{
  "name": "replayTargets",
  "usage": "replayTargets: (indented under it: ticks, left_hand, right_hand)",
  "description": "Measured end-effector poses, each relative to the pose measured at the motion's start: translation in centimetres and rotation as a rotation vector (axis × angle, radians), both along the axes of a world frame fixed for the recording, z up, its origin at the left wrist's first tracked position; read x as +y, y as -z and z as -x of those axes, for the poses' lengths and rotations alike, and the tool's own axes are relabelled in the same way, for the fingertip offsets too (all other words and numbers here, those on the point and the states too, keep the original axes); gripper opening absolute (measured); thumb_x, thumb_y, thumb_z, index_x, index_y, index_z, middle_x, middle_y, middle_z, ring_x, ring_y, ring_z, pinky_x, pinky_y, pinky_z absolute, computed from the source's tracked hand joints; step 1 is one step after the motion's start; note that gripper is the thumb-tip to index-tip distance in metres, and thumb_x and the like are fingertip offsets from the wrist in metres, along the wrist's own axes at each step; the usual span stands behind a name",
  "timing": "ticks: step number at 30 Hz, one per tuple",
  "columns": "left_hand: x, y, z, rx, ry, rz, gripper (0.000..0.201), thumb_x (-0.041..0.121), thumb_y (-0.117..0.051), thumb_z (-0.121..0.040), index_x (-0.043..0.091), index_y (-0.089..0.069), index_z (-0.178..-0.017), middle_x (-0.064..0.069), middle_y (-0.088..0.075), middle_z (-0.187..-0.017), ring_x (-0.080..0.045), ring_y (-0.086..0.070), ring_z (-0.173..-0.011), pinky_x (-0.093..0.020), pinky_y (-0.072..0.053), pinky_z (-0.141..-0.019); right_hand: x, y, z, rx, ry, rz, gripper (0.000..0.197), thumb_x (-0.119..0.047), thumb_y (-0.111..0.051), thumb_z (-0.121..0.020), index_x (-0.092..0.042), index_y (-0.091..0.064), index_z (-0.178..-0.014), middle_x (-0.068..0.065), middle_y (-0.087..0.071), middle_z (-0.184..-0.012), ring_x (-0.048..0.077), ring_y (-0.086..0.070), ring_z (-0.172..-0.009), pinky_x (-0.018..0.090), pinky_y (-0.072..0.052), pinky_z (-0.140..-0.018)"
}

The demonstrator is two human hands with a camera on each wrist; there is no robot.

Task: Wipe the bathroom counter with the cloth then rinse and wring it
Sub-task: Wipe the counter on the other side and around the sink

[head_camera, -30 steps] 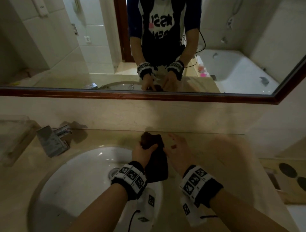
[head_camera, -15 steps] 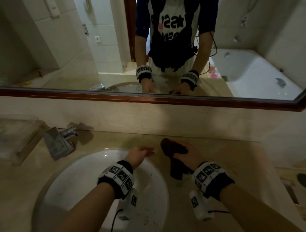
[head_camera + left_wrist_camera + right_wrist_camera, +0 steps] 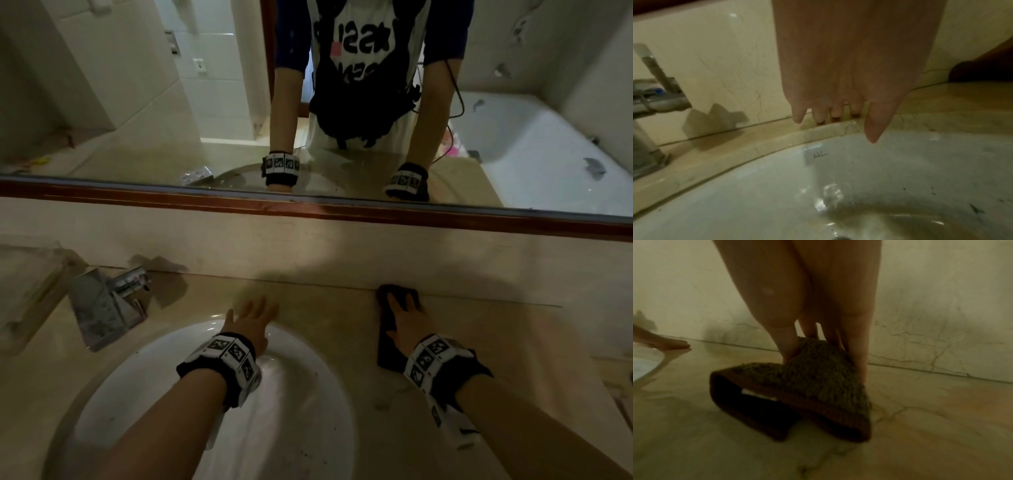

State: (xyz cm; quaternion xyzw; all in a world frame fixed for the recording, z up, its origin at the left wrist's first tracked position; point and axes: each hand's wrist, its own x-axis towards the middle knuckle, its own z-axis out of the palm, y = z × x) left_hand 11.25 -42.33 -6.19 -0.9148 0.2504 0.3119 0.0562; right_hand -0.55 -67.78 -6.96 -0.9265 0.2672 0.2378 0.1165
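A dark brown cloth (image 3: 386,342) lies folded on the beige marble counter (image 3: 325,308), right of the sink and close to the backsplash. My right hand (image 3: 404,308) lies flat on top of it with its fingers spread, pressing it down. In the right wrist view the fingers (image 3: 857,356) rest on the far side of the fuzzy cloth (image 3: 818,386), whose near fold bulges up. My left hand (image 3: 253,310) is open and holds nothing, its straight fingers (image 3: 871,126) over the back rim of the white sink (image 3: 859,186).
A chrome faucet (image 3: 102,308) stands at the back left of the sink (image 3: 291,428). A clear tray (image 3: 27,284) sits at the far left. The backsplash and a wood-framed mirror (image 3: 308,205) rise behind the counter. Bare counter stretches right of the cloth.
Both hands held the bunched cloth over the sink. The left hand let go and opened near the rim. The right hand carried the cloth rightward and laid it flat on the counter.
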Motion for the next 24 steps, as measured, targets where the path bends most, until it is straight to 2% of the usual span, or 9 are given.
replayTargets:
  ticks: [5, 8, 11, 14, 16, 17, 19, 21, 24]
  left_hand:
    - [-0.1, -0.2, -0.7, 0.08, -0.016, -0.041, 0.082, 0.002, -0.041, -0.092, 0.036, 0.006, -0.149, 0.004, 0.018, -0.158, -0.021, 0.01, -0.148, -0.052, 0.0, -0.118]
    - [-0.1, -0.2, -1.3, 0.104, -0.027, -0.045, 0.083, 0.0, -0.041, -0.09, 0.037, 0.005, -0.149, 0.005, 0.018, -0.158, -0.02, 0.011, -0.148, -0.054, 0.0, -0.118]
    - [0.0, 0.1, -1.8, 0.125, -0.019, -0.064, 0.083, 0.001, -0.04, -0.09, 0.039, 0.004, -0.148, 0.007, 0.017, -0.158, -0.019, 0.01, -0.148, -0.056, -0.002, -0.117]
    - [0.2, 0.2, -2.1, 0.117, -0.019, -0.056, 0.082, -0.001, -0.038, -0.089, 0.04, 0.002, -0.148, 0.009, 0.015, -0.159, -0.017, 0.009, -0.148, -0.056, -0.002, -0.117]
    - [0.2, 0.1, -2.0, 0.119, -0.025, -0.033, 0.084, -0.004, -0.037, -0.088, 0.04, 0.001, -0.148, 0.009, 0.016, -0.159, -0.016, 0.009, -0.148, -0.055, -0.002, -0.118]
    - [0.3, 0.1, -1.9, 0.12, -0.026, -0.02, 0.084, -0.004, -0.038, -0.089, 0.04, 0.002, -0.148, 0.009, 0.016, -0.158, -0.016, 0.009, -0.148, -0.055, -0.002, -0.118]
    - [0.3, 0.1, -1.7, 0.118, -0.034, -0.001, 0.084, -0.003, -0.038, -0.089, 0.04, 0.002, -0.148, 0.01, 0.017, -0.158, -0.016, 0.01, -0.148, -0.054, -0.003, -0.119]
    - [0.3, 0.2, -1.7, 0.12, -0.034, 0.0, 0.083, -0.001, -0.04, -0.089, 0.04, 0.003, -0.148, 0.009, 0.017, -0.158, -0.017, 0.01, -0.148, -0.054, -0.003, -0.118]
    - [0.3, 0.4, -1.8, 0.123, -0.039, 0.009, 0.083, -0.001, -0.039, -0.089, 0.039, 0.002, -0.149, 0.008, 0.017, -0.158, -0.017, 0.01, -0.148, -0.055, -0.004, -0.118]
  right_hand:
    - [1.9, -0.1, -1.4, 0.044, -0.05, 0.037, 0.079, -0.017, -0.052, -0.092, -0.024, 0.0, -0.151, 0.02, 0.003, -0.158, 0.041, -0.028, -0.138, 0.043, -0.039, -0.109]
    - [5.1, -0.9, -2.0, 0.037, -0.218, -0.016, 0.07, -0.012, -0.045, -0.095, -0.028, -0.007, -0.151, 0.016, 0.003, -0.159, 0.039, -0.025, -0.14, 0.044, -0.036, -0.111]
    - [8.9, -1.9, -2.0, 0.079, -0.407, -0.048, 0.059, -0.02, -0.037, -0.099, -0.025, -0.011, -0.151, 0.016, 0.0, -0.159, 0.038, -0.015, -0.144, 0.047, -0.029, -0.114]
    - [10.1, -2.3, -1.5, 0.018, -0.509, -0.153, 0.052, -0.018, -0.039, -0.099, -0.02, -0.024, -0.149, 0.011, -0.028, -0.154, 0.028, -0.037, -0.135, 0.033, -0.031, -0.109]
    - [9.6, -3.3, -0.9, -0.173, -0.432, -0.298, 0.047, -0.017, -0.042, -0.098, -0.016, -0.035, -0.145, 0.009, -0.045, -0.145, 0.023, -0.047, -0.128, 0.026, -0.031, -0.105]
    - [8.9, -3.7, -0.8, -0.271, -0.352, -0.318, 0.048, -0.017, -0.044, -0.097, -0.016, -0.035, -0.144, 0.009, -0.044, -0.145, 0.023, -0.046, -0.129, 0.027, -0.031, -0.107]
    - [6.8, -3.2, -1.0, -0.326, -0.149, -0.217, 0.054, -0.016, -0.045, -0.096, -0.019, -0.027, -0.147, 0.007, -0.03, -0.154, 0.025, -0.036, -0.137, 0.029, -0.026, -0.113]
    - [5.3, -1.6, -1.6, -0.261, 0.009, -0.083, 0.06, -0.015, -0.045, -0.096, -0.022, -0.018, -0.149, 0.009, -0.017, -0.158, 0.029, -0.029, -0.14, 0.036, -0.031, -0.114]
    - [6.1, 0.2, -2.8, -0.128, 0.065, -0.05, 0.07, -0.01, -0.044, -0.095, -0.025, -0.006, -0.151, 0.012, 0.0, -0.16, 0.035, -0.014, -0.145, 0.043, -0.03, -0.115]
